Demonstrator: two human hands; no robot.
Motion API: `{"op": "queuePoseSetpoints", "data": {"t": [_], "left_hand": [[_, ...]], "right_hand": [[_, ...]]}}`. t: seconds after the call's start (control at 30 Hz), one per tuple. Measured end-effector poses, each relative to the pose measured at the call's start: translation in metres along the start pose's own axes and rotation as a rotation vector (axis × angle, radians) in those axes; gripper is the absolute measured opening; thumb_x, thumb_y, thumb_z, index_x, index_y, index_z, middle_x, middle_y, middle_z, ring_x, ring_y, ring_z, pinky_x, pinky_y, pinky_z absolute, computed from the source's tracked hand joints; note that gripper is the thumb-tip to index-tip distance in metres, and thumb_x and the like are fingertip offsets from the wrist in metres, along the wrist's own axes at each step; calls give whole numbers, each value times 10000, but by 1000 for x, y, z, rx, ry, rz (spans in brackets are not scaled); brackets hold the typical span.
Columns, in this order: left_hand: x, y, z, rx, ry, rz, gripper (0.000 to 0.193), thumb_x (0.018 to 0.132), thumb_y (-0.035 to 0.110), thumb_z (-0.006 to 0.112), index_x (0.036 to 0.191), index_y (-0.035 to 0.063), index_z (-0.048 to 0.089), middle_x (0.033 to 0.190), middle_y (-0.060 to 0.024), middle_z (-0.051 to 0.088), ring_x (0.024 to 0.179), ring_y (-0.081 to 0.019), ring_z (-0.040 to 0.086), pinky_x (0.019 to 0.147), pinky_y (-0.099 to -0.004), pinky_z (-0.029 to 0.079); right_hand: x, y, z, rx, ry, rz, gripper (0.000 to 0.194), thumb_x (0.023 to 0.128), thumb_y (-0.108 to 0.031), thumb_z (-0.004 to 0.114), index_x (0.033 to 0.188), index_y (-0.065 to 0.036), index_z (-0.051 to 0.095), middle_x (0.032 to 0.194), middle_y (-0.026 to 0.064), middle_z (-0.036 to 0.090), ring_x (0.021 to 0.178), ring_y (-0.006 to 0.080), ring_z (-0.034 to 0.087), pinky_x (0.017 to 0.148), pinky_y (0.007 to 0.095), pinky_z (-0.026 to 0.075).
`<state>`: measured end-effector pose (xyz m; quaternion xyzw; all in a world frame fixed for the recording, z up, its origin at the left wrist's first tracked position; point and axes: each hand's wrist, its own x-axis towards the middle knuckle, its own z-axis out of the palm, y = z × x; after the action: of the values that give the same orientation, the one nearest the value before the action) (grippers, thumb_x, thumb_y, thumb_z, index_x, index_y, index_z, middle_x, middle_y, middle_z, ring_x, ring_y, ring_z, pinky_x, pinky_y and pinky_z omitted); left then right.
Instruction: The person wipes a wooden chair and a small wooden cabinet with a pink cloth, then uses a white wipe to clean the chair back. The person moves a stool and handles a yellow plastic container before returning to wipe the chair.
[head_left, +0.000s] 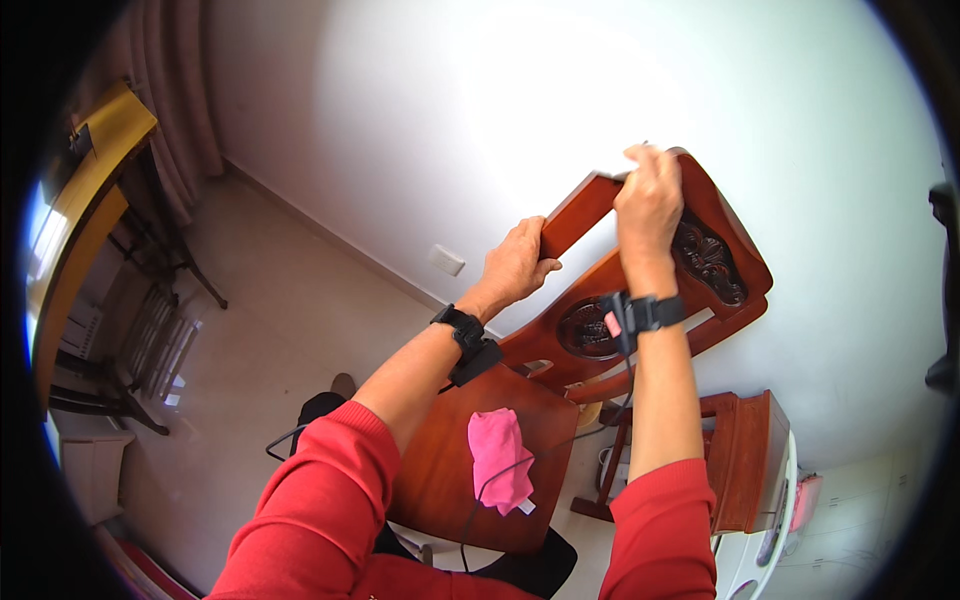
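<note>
A reddish-brown wooden chair stands before me, its seat (450, 457) low in view and its carved backrest (540, 334) rising towards the wall. My left hand (517, 259) grips a flat wooden bar (581, 214) along the backrest's left side. At the bar's upper end is my right hand (651, 191), with its fingers bent and blurred; a thin dark tip shows above them, too small to name. Dark carved ornaments (709, 255) decorate the backrest. On the seat lies a crumpled pink cloth (501, 461) with a white tag.
Black devices are strapped to both wrists, and a black cable (525, 457) crosses the cloth. A white wall (420, 112) with a socket plate (447, 260) is behind the chair. Wooden furniture (739, 457) stands right, a yellow-topped table (112, 127) left.
</note>
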<state>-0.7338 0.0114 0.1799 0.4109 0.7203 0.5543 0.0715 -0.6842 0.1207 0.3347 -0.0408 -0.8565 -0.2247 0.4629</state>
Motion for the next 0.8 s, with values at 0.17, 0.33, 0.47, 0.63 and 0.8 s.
{"op": "queuePoseSetpoints", "data": {"t": [0.17,0.33,0.47,0.63,0.8], "left_hand": [[3,5,-10,-20,-89,-51,592,841,231,742,1308,35,435,1314,-198,520,1173,-376,535,944,-460,477],[8,2,-11,18,-186,-50,533,813,251,756,1222,22,502,1241,-166,552,1162,-357,544,863,-467,515],[1,3,-5,-11,-53,-41,585,834,251,748,1293,44,450,1286,-181,537,1171,-367,541,914,-468,489],[1,5,-9,-12,-73,-39,626,850,252,739,1338,47,406,1297,-192,531,1182,-378,534,948,-468,473],[0,5,-8,-42,-44,-16,610,838,209,743,1327,42,419,1223,-189,553,1139,-380,547,924,-457,478]], "right_hand": [[-18,-19,6,9,-11,-10,174,804,75,596,947,-24,600,941,108,569,871,277,603,737,350,548],[-71,-55,9,130,-159,-80,170,794,40,641,946,-20,596,916,102,544,841,258,595,727,326,550],[-13,-11,3,29,-16,-33,154,859,43,551,977,-15,632,939,117,573,838,286,594,765,370,530],[20,5,-1,-59,85,73,203,811,105,576,962,-22,623,960,108,597,913,286,615,792,373,560],[-20,-10,5,4,61,42,182,813,98,597,947,-22,631,956,101,571,877,276,582,755,374,535]]}}
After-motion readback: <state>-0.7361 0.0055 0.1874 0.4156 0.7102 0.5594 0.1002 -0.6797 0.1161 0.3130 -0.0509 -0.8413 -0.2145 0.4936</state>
